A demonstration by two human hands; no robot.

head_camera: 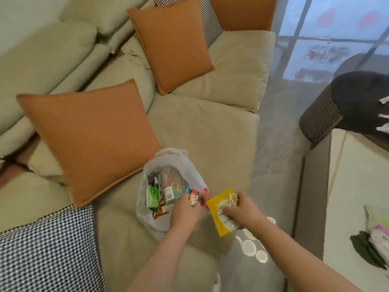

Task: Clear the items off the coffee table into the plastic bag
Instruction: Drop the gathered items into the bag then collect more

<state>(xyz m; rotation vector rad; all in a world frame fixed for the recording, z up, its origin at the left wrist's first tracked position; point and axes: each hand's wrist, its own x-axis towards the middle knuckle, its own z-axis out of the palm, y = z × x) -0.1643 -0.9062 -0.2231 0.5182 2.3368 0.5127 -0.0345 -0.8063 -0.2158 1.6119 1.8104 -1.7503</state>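
Step in hand: you are loading the plastic bag [168,186], which sits on the beige sofa seat [202,131], at about six o'clock in your view.
Left hand: your left hand [185,211] is closed on the bag's near rim at its five o'clock edge, seemingly pinching a small red and white wrapper [193,198] too; I cannot tell that for sure.
Right hand: your right hand [242,211] grips a yellow snack pouch [222,213] and a coiled white cable [232,200], just beside the bag at its three o'clock side.
Next move: likely tipping pouch and cable leftward through the mouth while your left hand holds it wide.
Bag contents: a green packet [152,197], a small pale green carton [169,193] and mixed bright wrappers; it looks partly full.
Coffee table: the pale table [347,186] lies at three o'clock; a dark cloth [366,251] and a clear packet [377,230] rest on it, so the job looks unfinished.
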